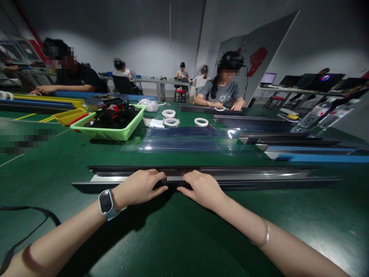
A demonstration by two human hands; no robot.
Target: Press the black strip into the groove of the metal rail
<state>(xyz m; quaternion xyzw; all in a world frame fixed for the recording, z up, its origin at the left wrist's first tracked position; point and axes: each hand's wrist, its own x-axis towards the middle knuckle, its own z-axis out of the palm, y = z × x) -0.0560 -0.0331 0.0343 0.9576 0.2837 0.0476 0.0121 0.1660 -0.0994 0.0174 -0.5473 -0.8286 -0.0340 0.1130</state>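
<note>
A long black channel-shaped profile [268, 184] lies crosswise on the green table in front of me, with a shiny silver strip [112, 178] along its inside. Near its middle, my left hand [141, 187] pinches the near wall, the thumb outside and the fingers curled over into the channel. My right hand [204, 188] grips the same wall a short way to the right, thumb also on the outer side. Both sets of fingertips are partly hidden inside the channel. Beyond the profile lie clear plastic strips [181, 145] on the tabletop.
A green basket [135, 125] of black parts stands at the back left, beside a yellow tray [65, 116]. Tape rolls [201, 122] lie behind the strips. More profiles [314, 157] and plastic bottles [309, 115] are at right. Co-workers [226, 90] sit across the table.
</note>
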